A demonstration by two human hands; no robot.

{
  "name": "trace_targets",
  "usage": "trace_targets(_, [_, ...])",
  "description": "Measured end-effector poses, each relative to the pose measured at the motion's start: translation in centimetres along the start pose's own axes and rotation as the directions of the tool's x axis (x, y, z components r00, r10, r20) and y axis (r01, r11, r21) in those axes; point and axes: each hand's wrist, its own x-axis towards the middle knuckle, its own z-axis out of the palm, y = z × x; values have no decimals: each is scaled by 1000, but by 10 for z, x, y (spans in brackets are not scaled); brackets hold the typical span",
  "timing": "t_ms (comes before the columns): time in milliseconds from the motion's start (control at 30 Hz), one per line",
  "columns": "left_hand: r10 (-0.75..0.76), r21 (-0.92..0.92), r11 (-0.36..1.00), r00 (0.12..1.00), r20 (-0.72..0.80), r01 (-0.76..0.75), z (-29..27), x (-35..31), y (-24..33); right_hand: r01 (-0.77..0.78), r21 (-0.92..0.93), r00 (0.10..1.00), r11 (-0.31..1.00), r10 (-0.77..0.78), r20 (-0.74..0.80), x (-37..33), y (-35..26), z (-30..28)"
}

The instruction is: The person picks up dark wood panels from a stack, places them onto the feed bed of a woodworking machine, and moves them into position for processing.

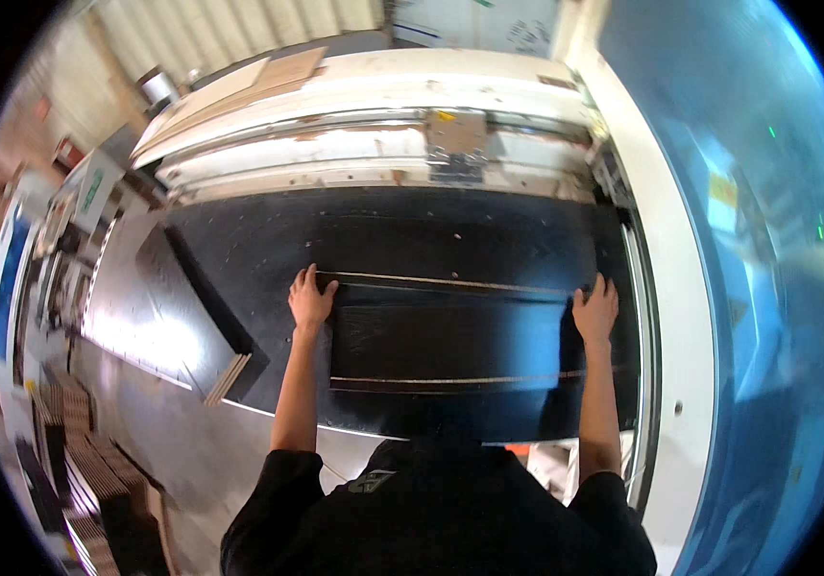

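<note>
A dark board (450, 240) with a thin pale front edge lies across the black machine bed (239, 226). My left hand (311, 300) grips its left end near the front corner, thumb turned inward and fingers at the end. At the right end of the same edge, my right hand (595, 309) holds the other front corner, its fingertips partly hidden. Closer to me, between my forearms, is a second dark panel (441, 344), also with a pale front edge. Whether the two overlap, I cannot tell.
Several narrow dark boards (191, 298) are stacked at the bed's left. A white machine beam (354, 144) with a metal block (456, 139) crosses the back, carrying brown sheets (239, 91). A white frame (666, 240) and blue panel (767, 288) border the right. More stacked boards (95, 470) stand lower left.
</note>
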Motion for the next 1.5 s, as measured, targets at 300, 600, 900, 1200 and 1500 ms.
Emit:
trace_targets(300, [-109, -258, 962, 993, -50, 93, -39, 11, -4, -128, 15, 953, 992, 119, 280, 55, 1, 28])
trace_targets(600, [-277, -289, 939, 910, -309, 187, -134, -13, -83, -200, 430, 866, 880, -46, 497, 20, -36, 39])
trace_targets(900, [-461, -195, 887, 806, -372, 418, -220, -35, -240, -535, 692, 815, 485, 79, 574, -159, -197, 26])
trace_targets(1200, [-295, 64, 948, 935, -198, 312, -189, -53, -249, -721, 581, 384, 378, -481, 789, -289, -383, 5])
trace_targets(1500, [-550, 42, 820, 806, -217, 571, -195, -54, -319, -331, 791, 337, 514, -719, 608, -278, -400, -51])
